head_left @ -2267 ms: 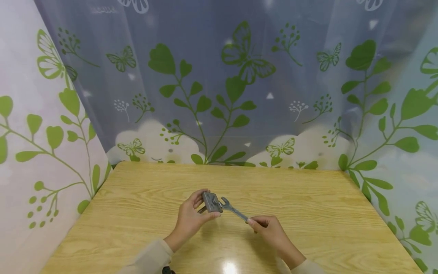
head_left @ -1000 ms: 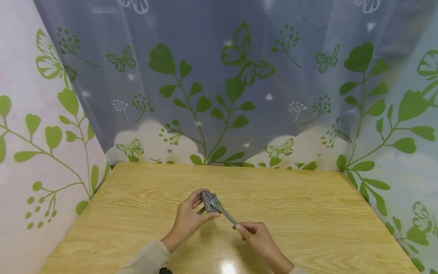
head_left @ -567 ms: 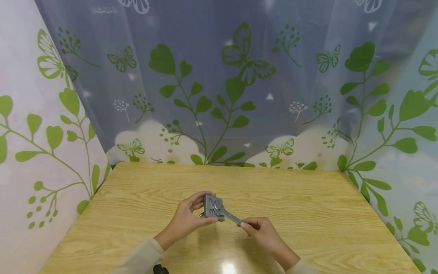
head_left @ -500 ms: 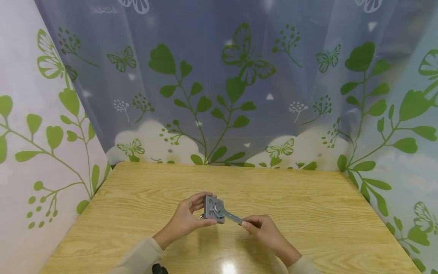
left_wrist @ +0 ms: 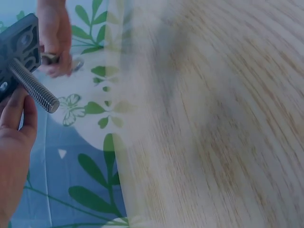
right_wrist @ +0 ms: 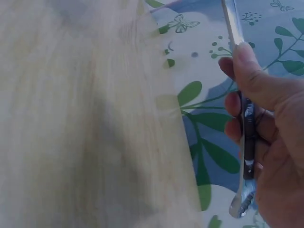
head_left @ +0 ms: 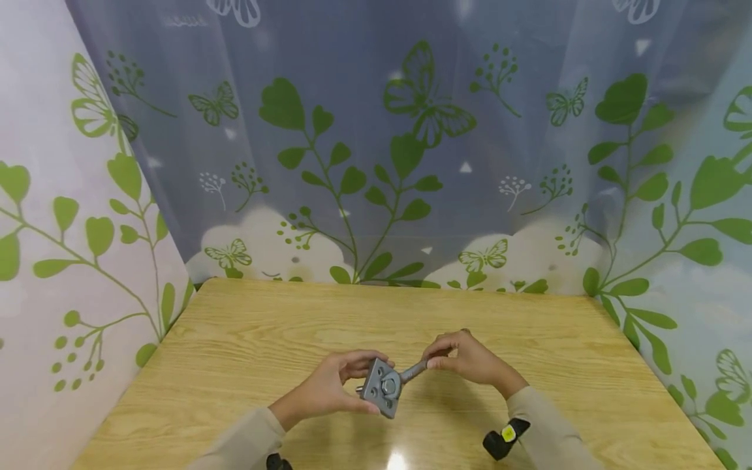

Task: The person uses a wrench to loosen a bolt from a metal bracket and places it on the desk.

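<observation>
My left hand (head_left: 335, 386) grips a grey square metal plate (head_left: 373, 377) by its edges, fingers behind and thumb along the lower edge. A hex bolt (head_left: 388, 386) passes through the plate. Its head faces right, and in the left wrist view the threaded shank (left_wrist: 35, 86) sticks out of the back. My right hand (head_left: 472, 359) pinches the handle of a wrench (head_left: 414, 371), whose head sits around the bolt head. In the right wrist view the wrench handle (right_wrist: 248, 135) runs through the curled fingers, with its free end below the palm.
Plate and wrench are held above a light wood-grain table (head_left: 282, 320). A curtain (head_left: 364, 196) printed with green leaves and butterflies stands behind the table, with similar printed panels at both sides. Black straps (head_left: 499, 444) are on the wrists.
The wrench handle has swung from pointing down-right to up-right, my right hand rising with it. The plate and left hand have shifted right and lower in the head view, and the plate has tilted.
</observation>
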`<state>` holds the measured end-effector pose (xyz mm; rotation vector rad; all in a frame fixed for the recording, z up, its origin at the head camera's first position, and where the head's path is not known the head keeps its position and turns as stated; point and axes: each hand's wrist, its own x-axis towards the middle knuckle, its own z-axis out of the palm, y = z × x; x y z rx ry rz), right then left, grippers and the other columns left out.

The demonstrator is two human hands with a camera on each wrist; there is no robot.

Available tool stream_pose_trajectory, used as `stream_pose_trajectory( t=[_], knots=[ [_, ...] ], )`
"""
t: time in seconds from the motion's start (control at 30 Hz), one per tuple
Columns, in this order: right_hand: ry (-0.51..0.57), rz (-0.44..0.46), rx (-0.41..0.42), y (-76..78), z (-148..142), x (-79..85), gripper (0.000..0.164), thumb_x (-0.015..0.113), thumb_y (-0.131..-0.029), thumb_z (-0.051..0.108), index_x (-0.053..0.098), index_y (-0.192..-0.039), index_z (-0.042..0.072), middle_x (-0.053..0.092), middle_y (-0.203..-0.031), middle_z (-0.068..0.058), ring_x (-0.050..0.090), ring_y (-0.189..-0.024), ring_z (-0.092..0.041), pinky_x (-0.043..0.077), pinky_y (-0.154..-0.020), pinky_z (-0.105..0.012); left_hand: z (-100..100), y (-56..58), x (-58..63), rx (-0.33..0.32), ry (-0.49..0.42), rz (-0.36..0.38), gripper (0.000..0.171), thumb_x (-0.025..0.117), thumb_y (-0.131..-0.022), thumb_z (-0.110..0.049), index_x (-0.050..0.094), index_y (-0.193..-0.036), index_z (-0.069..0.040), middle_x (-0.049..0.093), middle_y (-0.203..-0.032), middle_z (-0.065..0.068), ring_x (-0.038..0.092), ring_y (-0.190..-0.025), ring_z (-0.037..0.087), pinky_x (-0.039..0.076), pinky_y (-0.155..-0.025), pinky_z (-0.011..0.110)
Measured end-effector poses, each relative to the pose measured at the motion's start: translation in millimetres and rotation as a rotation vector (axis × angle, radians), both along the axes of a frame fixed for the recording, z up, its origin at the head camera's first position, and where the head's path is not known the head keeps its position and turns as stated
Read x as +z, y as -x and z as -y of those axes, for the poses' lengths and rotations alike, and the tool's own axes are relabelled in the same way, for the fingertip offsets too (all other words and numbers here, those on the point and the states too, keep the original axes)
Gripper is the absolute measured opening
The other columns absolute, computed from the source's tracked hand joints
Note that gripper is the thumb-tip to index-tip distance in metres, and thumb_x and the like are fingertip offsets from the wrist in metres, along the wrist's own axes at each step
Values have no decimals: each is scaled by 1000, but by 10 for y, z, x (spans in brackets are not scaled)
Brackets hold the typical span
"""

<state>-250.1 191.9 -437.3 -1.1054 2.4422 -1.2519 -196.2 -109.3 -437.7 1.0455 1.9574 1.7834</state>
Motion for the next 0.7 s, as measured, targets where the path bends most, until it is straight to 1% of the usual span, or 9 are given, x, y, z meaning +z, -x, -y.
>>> stream_pose_trajectory(
  t=[0.07,0.17,0.27,0.37,0.47,0.57,0.63,0.7],
  knots=[
    [-30,-53,44,55,-4,69,15,65,-90,22,74,-100,14,69,-92,2,59,-80,-7,50,-73,-31,-24,-3,-10,-22,16,6,65,81,-76,-12,51,-134,-6,58,-132,15,59,-118,19,46,-102,32],
    [-70,-123,102,109,8,174,16,67,-88,23,75,-98,13,69,-90,4,56,-78,-7,48,-71,-30,-52,-5,-27,-57,39,24,65,81,-76,-15,52,-134,-9,59,-131,11,59,-117,18,46,-102,36],
    [-106,-170,122,139,25,252,17,69,-85,25,76,-96,14,69,-87,6,54,-75,-6,45,-69,-28,-65,-4,-38,-81,45,28,64,81,-77,-14,52,-134,-8,58,-132,12,60,-117,18,47,-102,38],
    [-128,-176,120,151,40,289,16,70,-84,26,76,-95,15,69,-87,7,54,-76,-7,45,-69,-26,-68,-5,-41,-93,47,29,64,81,-77,-13,52,-134,-7,58,-132,14,59,-117,18,47,-101,36],
    [-144,-137,105,143,40,292,15,70,-85,27,76,-95,17,69,-88,9,54,-77,-8,46,-70,-28,-69,-3,-43,-99,47,31,64,80,-78,-13,52,-134,-6,58,-132,14,59,-117,18,47,-101,35],
    [-177,-70,58,111,8,262,15,68,-86,31,74,-95,21,68,-90,11,55,-80,-7,49,-73,-29,-62,0,-52,-87,52,32,63,80,-78,-13,52,-134,-6,58,-132,14,59,-118,18,47,-102,35],
    [-185,-23,17,80,-40,225,16,67,-88,32,74,-96,20,68,-92,10,58,-83,-8,51,-75,-30,-42,4,-58,-44,71,21,63,81,-77,-15,53,-133,-7,57,-133,13,59,-118,17,46,-102,32],
    [-184,25,-43,53,-103,170,17,66,-89,32,73,-97,18,69,-92,7,60,-81,-11,52,-71,-28,-18,10,-72,28,95,13,64,82,-76,-16,53,-133,-7,57,-133,13,59,-118,17,46,-103,32]
  ],
)
